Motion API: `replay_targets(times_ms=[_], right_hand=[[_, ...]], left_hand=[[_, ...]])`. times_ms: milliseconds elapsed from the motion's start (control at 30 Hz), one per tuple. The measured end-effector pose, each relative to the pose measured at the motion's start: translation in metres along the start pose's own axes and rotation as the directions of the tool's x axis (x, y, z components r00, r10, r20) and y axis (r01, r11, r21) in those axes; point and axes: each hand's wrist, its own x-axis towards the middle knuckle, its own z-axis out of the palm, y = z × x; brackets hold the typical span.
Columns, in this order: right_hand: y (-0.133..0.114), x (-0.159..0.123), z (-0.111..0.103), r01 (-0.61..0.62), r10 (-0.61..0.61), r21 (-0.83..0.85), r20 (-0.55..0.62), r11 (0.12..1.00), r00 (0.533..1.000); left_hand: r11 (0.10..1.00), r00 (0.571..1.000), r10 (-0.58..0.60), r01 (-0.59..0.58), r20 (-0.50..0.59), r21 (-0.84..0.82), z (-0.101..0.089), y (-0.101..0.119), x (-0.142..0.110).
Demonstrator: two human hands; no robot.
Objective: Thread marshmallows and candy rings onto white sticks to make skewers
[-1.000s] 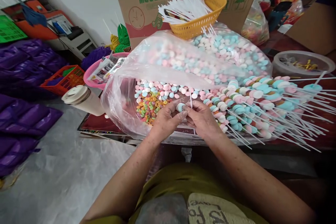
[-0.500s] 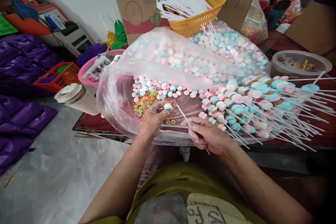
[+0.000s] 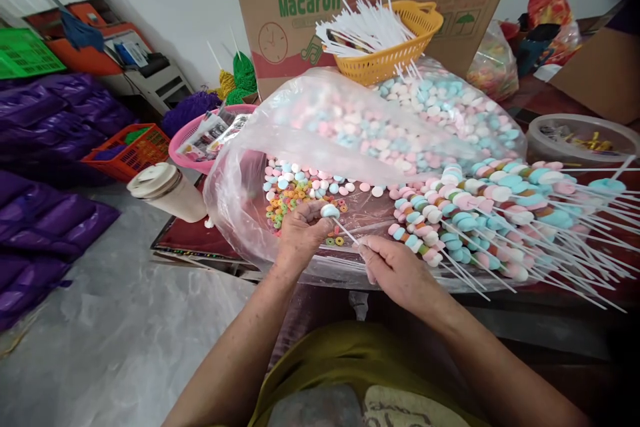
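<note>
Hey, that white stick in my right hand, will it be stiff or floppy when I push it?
Probably fairly stiff: the stick runs straight from the right hand to the pale blue candy in the left hand. It's likely light, since it's so thin. It might bend under a hard push, as part of it spans the gap between the hands.

In front of you, a cardboard box (image 3: pixel 300 30) printed "Macaron" stands toward the back of the counter (image 3: pixel 190 237). On your left, a lidded cup (image 3: pixel 170 197) is near the counter's edge, with a pink basket (image 3: pixel 180 160) of packets (image 3: pixel 203 137) just beyond it. Farther left you see an orange basket (image 3: pixel 135 163), shiny purple bundles (image 3: pixel 45 233) and a green basket (image 3: pixel 25 57). On your right, a round translucent tub (image 3: pixel 555 143) holds gold-coloured pieces (image 3: pixel 597 145), with a brown carton (image 3: pixel 600 80) behind.
</note>
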Motion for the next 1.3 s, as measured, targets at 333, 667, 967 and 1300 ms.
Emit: replay_targets(times_ms=[333,667,967,1300], right_hand=[[-0.018,-0.004,0.006,-0.043,0.002,-0.606,-0.067,0.794,0.998],[-0.017,-0.005,0.028,-0.099,0.060,-0.795,-0.079,0.598,0.995],[-0.001,0.005,0.015,-0.127,0.154,-0.697,-0.024,0.706,0.988],[0.032,0.014,-0.005,-0.174,0.150,-0.546,-0.089,0.819,0.985]], left_hand=[[0.831,0.949,0.314,-0.291,0.034,0.473,0.000,-0.016,-0.013],[0.915,0.971,0.220,-0.172,-0.094,0.366,0.019,-0.035,-0.028],[0.873,0.987,0.162,-0.153,0.019,0.464,0.021,-0.048,-0.027],[0.319,0.971,0.108,-0.236,0.212,0.918,0.021,-0.009,0.029]])
